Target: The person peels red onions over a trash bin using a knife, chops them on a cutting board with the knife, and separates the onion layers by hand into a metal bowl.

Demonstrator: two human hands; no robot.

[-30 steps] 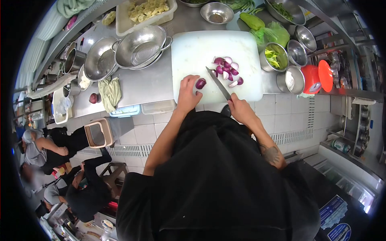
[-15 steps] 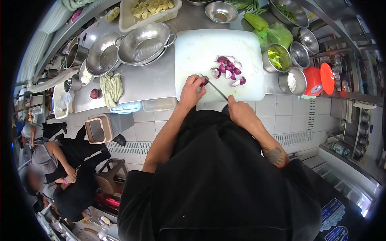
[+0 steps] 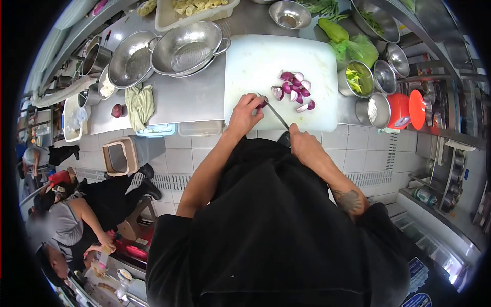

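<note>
My right hand (image 3: 305,144) is closed around the handle of a kitchen knife (image 3: 277,116), whose blade slants up and left over the white cutting board (image 3: 279,53). At the blade's far end, the fingers of my left hand (image 3: 245,114) are bent around a red onion piece (image 3: 263,102) on the board. The fingers partly cover that piece, and I cannot tell how deep the blade is in it. Cut red onion pieces (image 3: 296,87) lie in a loose heap just beyond the knife, purple skin and white flesh showing.
Metal colanders (image 3: 186,48), a green cloth (image 3: 139,106) and a whole red onion (image 3: 117,110) are left of the board. To its right stand a pot with green vegetable pieces (image 3: 356,79), more bowls and a red scale (image 3: 399,111). Another person (image 3: 69,225) sits at lower left.
My view has shifted slightly, so the counter items appear a little displaced. Both hands keep nearly the same pose at the onion and knife. The person at lower left has shifted posture.
</note>
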